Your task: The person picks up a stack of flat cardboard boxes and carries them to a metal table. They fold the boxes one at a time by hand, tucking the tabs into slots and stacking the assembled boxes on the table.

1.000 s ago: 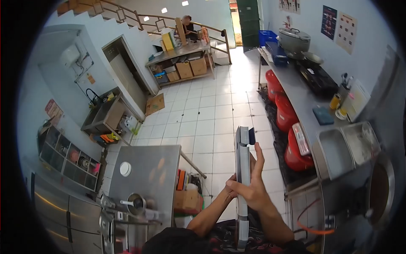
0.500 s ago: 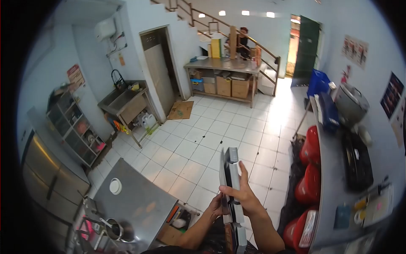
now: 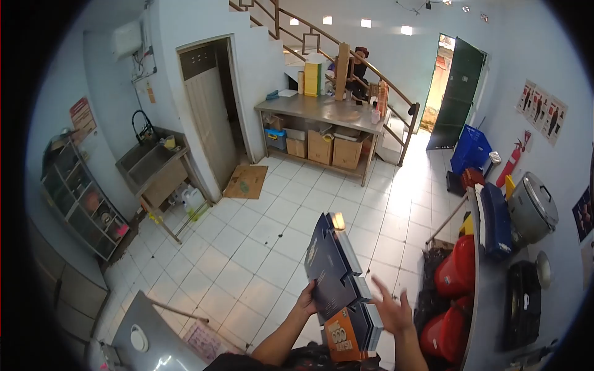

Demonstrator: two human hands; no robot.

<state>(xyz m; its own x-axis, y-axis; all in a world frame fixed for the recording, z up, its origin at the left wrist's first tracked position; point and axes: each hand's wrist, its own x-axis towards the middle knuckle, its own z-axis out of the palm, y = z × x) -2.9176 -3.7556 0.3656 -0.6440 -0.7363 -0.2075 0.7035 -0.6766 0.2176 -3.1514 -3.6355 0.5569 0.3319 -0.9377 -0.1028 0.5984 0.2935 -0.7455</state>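
Note:
My left hand [image 3: 304,302] grips the left edge of a stack of flat, dark-blue printed card packaging [image 3: 331,272], its thumb on the printed face. The stack stands nearly upright and has stepped, pale layered edges on its right side. At its lower end, near my body, is an orange printed bundle [image 3: 346,334] with white lettering. My right hand [image 3: 395,309] is open just to the right of the stack, fingers spread and apart from its edge.
A steel table [image 3: 154,334] with a white round lid [image 3: 139,339] stands at lower left. On the right, red bins [image 3: 455,269] sit under a counter holding a large grey pot [image 3: 532,201]. Ahead are a steel workbench [image 3: 315,110] with boxes below, a sink [image 3: 145,161] and a person [image 3: 357,71].
My right hand has let go of the stack and spread its fingers. The stack has turned so its dark-blue face and orange bundle show. My view has shifted toward the right.

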